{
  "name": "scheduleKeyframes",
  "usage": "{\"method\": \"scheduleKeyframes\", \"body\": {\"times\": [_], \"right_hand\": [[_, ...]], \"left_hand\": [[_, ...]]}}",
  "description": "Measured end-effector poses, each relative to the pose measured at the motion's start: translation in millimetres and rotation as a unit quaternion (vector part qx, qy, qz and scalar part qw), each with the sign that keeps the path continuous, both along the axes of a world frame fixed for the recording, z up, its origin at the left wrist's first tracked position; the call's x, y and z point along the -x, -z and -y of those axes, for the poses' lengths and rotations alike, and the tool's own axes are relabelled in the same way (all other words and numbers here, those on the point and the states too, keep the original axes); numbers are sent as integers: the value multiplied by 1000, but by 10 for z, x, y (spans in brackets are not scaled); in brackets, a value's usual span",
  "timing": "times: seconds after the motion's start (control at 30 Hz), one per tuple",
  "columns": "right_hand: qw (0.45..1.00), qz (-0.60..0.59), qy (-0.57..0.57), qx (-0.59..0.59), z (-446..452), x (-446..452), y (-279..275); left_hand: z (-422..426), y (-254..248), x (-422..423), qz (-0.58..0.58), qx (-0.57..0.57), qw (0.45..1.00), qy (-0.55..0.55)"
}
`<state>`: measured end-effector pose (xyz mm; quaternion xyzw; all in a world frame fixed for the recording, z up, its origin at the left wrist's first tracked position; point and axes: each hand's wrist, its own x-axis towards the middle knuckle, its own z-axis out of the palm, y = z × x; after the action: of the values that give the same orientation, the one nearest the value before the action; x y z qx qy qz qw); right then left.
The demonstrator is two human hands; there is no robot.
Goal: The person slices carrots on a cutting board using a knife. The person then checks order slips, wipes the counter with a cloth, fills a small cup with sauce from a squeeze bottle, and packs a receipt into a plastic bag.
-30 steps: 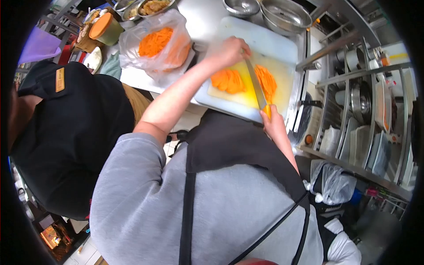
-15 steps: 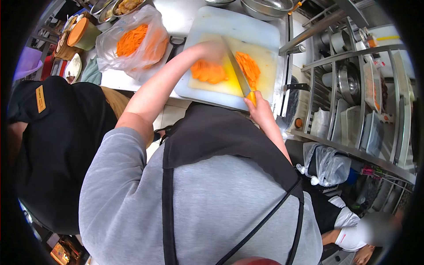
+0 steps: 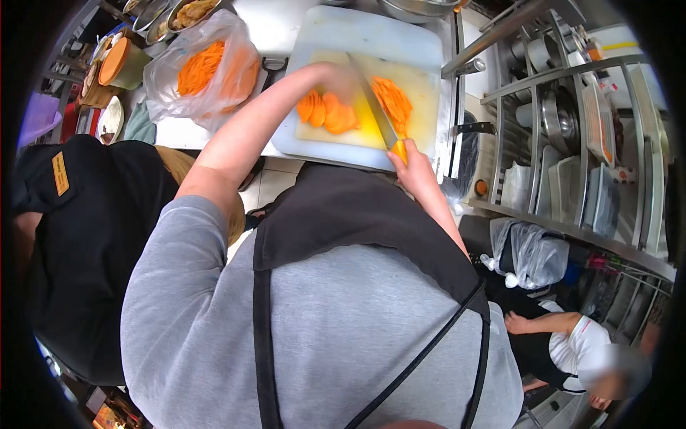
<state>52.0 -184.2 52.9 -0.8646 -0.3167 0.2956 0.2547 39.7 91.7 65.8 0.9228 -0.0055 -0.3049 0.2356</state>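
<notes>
Nearest is the dark apron (image 3: 357, 193) of the person. Just beyond it, the right hand (image 3: 416, 171) has its fingers clamped around the yellow handle of a knife (image 3: 380, 114). The long axis of this knife goes away from the person and a little to the left, so the right hand is at its near end. On the right side of the blade, close along it, lie orange strips (image 3: 394, 101); on the left side there are overlapping orange slices (image 3: 336, 114), nearer to the body than the left hand (image 3: 341, 80). This left hand is beside the far half of the blade; it is blurred, and I cannot tell whether its fingers are apart or together. Below all this is the pale cutting board (image 3: 364, 32), on a shiny surface (image 3: 261, 28). Farther to the left, a clear bag (image 3: 164, 93) contains shredded orange pieces.
</notes>
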Motion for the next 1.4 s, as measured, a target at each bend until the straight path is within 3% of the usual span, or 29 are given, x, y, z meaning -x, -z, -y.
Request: {"method": "scheduleKeyframes", "body": {"times": [0.37,0.43,0.47,0.53,0.73,0.83,1.07,1.13,1.4], "right_hand": [[1000,11,0,-5,71,-22,-28],[1000,19,-1,3,58,-24,-60],[1000,18,-1,4,58,-25,-59],[1000,13,-1,-1,57,-23,-51],[1000,22,-11,1,20,-39,-72],[998,58,-27,-5,14,-46,-53],[1000,5,-4,8,-20,-52,-79],[999,39,-18,6,-17,-43,-103],[997,71,-19,-6,37,-9,-120]], "left_hand": [[87,88,-57,33,99,991,-89],[171,0,22,121,-6,982,-143],[188,23,60,121,-6,982,-143],[218,66,158,226,58,958,-164],[332,271,423,291,112,936,-162],[247,374,523,319,64,940,-103],[281,343,605,344,46,932,-108],[399,247,614,347,-43,928,-128],[652,147,525,312,5,937,-155]]}}
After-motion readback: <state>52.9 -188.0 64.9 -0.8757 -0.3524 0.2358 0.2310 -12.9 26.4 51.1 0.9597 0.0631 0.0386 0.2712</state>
